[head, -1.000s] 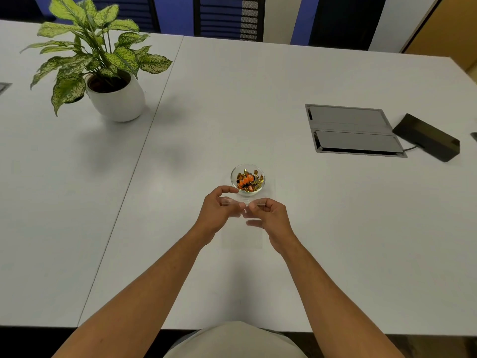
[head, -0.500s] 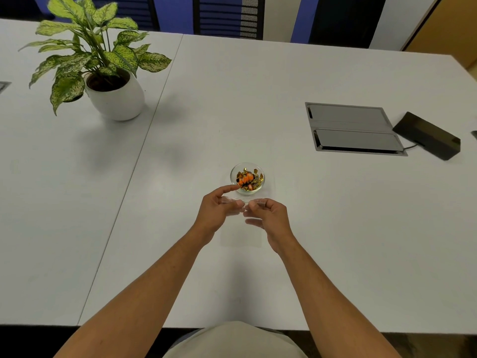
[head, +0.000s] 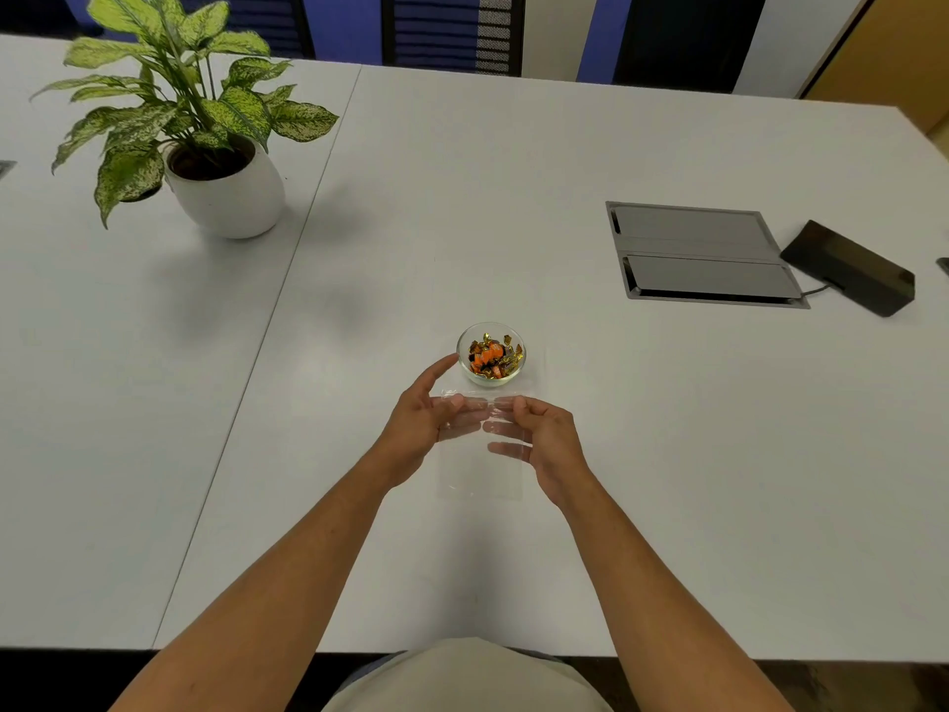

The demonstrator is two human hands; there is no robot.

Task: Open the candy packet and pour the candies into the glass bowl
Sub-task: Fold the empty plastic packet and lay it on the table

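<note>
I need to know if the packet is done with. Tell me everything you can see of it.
The packet is a clear, thin plastic bag, nearly invisible against the table. It looks empty. The left hand and right hand hold its top edge, just near of the bowl; its lower part hangs toward the person.

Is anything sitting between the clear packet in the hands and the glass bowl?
Nothing visible. The clear packet, held at its top edge by the left hand and right hand, sits just in front of the glass bowl, which already holds the wrapped candies. Only bare table lies between.
</note>
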